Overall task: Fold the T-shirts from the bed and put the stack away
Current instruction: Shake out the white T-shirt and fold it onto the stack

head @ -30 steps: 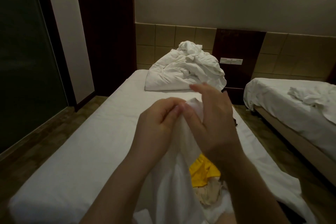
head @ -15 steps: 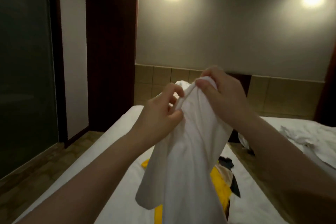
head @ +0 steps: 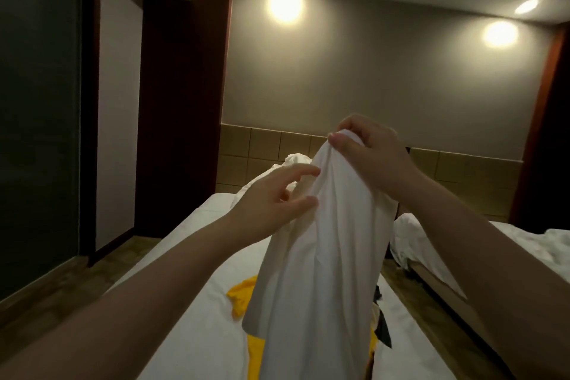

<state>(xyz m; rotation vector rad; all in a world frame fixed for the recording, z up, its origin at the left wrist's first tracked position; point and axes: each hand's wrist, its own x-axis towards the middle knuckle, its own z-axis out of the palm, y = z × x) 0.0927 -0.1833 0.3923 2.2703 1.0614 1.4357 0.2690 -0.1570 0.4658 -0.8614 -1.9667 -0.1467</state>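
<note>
A white T-shirt (head: 320, 259) hangs in the air in front of me over the bed (head: 191, 327). My right hand (head: 370, 157) pinches its top edge and holds it up. To the left and lower, my left hand (head: 277, 197) has its fingers spread, with fingertips touching the hanging cloth's left side. Under the shirt lie a yellow garment (head: 243, 296) and a dark one (head: 382, 327), both partly hidden by the white cloth.
A crumpled white duvet (head: 296, 160) sits at the head of the bed, mostly behind the shirt. A second bed (head: 524, 244) with rumpled sheets stands to the right across a narrow floor gap. Dark glass and wood panels line the left side.
Both hands rose with the white shirt as my view tilted up. My left hand let go of its pinch on the cloth and spread its fingers; my right hand kept its hold.
</note>
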